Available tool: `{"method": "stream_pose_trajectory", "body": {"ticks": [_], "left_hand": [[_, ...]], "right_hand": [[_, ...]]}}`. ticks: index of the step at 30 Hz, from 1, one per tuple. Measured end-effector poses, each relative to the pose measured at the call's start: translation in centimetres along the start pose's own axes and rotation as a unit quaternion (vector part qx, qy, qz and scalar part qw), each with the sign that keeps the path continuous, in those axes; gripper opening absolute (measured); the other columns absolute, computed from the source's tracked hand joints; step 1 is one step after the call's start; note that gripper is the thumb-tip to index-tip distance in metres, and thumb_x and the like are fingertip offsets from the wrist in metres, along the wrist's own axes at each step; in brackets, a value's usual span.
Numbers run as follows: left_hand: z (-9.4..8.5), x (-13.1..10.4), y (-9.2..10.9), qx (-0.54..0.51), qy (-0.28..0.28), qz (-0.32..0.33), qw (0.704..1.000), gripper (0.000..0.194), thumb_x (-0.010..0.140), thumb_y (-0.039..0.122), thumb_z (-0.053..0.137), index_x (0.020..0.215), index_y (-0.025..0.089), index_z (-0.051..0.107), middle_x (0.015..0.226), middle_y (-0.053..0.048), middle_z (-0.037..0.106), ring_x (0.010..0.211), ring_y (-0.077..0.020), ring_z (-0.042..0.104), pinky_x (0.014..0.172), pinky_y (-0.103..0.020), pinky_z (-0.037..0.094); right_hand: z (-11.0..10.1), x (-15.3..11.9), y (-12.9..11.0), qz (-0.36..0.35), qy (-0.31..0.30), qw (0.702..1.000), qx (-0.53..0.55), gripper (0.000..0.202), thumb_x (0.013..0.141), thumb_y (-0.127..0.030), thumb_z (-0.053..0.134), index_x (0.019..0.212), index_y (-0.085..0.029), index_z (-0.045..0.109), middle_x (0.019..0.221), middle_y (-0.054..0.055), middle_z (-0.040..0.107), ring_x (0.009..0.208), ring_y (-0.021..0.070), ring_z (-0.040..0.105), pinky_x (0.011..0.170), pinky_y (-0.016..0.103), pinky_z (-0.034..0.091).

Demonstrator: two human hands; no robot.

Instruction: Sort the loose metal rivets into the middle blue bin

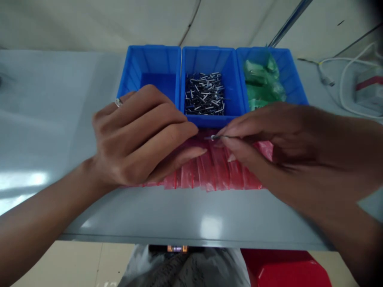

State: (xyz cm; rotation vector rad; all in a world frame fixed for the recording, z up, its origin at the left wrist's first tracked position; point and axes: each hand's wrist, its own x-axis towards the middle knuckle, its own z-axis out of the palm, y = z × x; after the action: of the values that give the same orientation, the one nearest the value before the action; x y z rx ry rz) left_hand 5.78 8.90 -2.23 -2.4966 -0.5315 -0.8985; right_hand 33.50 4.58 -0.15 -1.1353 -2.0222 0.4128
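Observation:
My right hand [287, 147] pinches a small blind rivet [213, 137] between thumb and fingertips, its pale flange and thin pin pointing left. My left hand [143, 139], with a ring on one finger, hovers just left of it. Its fingers are curled, but thumb and index finger stand apart, and nothing shows between them. Beneath both hands lies a row of overlapping pink plastic zip bags [215, 171]. Behind the hands, the middle blue bin [209, 121] holds a heap of similar rivets [205, 93].
The left blue bin [151, 59] stands partly behind my left hand. Green plastic packets [263, 79] fill part of the right blue bin [295, 85]. A white cable [342, 85] and a box [371, 87] sit at the right. A red stool [290, 269] is below the table edge.

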Motion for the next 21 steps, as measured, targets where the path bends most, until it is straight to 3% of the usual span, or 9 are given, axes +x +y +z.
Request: {"method": "stream_pose_trajectory", "body": {"ticks": [3, 7, 12, 16, 18, 21], "left_hand": [[0.2, -0.1, 0.0, -0.012, 0.026, 0.012, 1.000, 0.025, 0.108, 0.042, 0.074, 0.121, 0.021, 0.070, 0.103, -0.002, 0.080, 0.087, -0.0301, 0.086, 0.062, -0.048, 0.072], [0.1, -0.1, 0.0, -0.006, 0.010, 0.024, 1.000, 0.018, 0.106, 0.028, 0.077, 0.121, 0.020, 0.070, 0.103, -0.003, 0.080, 0.087, -0.0301, 0.086, 0.060, -0.045, 0.072], [-0.4, 0.0, 0.3, -0.006, 0.002, 0.004, 1.000, 0.017, 0.109, 0.025, 0.071, 0.122, 0.014, 0.070, 0.102, -0.005, 0.079, 0.088, -0.0324, 0.085, 0.062, -0.047, 0.071], [-0.6, -0.2, 0.5, -0.001, 0.005, -0.026, 1.000, 0.021, 0.107, 0.026, 0.075, 0.125, 0.018, 0.070, 0.104, -0.003, 0.080, 0.089, -0.0308, 0.085, 0.063, -0.047, 0.070], [-0.7, -0.4, 0.4, -0.001, 0.006, -0.020, 1.000, 0.014, 0.110, 0.028, 0.070, 0.122, 0.020, 0.071, 0.101, -0.003, 0.079, 0.089, -0.0301, 0.085, 0.063, -0.047, 0.070], [-0.7, -0.5, 0.2, -0.023, 0.004, -0.011, 1.000, 0.023, 0.114, 0.037, 0.062, 0.122, 0.017, 0.071, 0.102, -0.005, 0.078, 0.093, -0.0323, 0.085, 0.066, -0.050, 0.071]], "right_hand": [[0.5, 0.0, -0.3, 0.027, 0.047, 0.997, 0.051, 0.004, 0.103, -0.037, 0.081, 0.103, -0.041, 0.081, 0.096, -0.006, 0.086, 0.079, 0.0210, 0.082, 0.066, 0.041, 0.070], [1.1, 0.2, -0.7, 0.029, 0.047, 0.987, 0.148, 0.016, 0.098, -0.022, 0.083, 0.105, -0.037, 0.085, 0.089, -0.005, 0.085, 0.073, 0.0207, 0.080, 0.061, 0.041, 0.070], [1.2, 0.2, -0.8, 0.064, 0.091, 0.983, 0.143, 0.018, 0.091, -0.024, 0.093, 0.100, -0.038, 0.089, 0.086, -0.002, 0.086, 0.065, 0.0224, 0.078, 0.052, 0.039, 0.065], [1.1, 0.0, -0.6, 0.092, 0.087, 0.982, 0.140, 0.021, 0.092, -0.026, 0.092, 0.101, -0.044, 0.088, 0.088, -0.005, 0.087, 0.064, 0.0235, 0.080, 0.053, 0.042, 0.068], [1.2, 0.0, -0.7, 0.096, 0.084, 0.980, 0.156, 0.024, 0.090, -0.025, 0.094, 0.102, -0.045, 0.088, 0.088, -0.007, 0.087, 0.068, 0.0247, 0.083, 0.056, 0.043, 0.072], [1.3, 0.1, -0.9, 0.092, 0.069, 0.972, 0.206, 0.032, 0.090, -0.017, 0.093, 0.106, -0.044, 0.088, 0.089, -0.010, 0.087, 0.068, 0.0218, 0.083, 0.059, 0.041, 0.074]]}}
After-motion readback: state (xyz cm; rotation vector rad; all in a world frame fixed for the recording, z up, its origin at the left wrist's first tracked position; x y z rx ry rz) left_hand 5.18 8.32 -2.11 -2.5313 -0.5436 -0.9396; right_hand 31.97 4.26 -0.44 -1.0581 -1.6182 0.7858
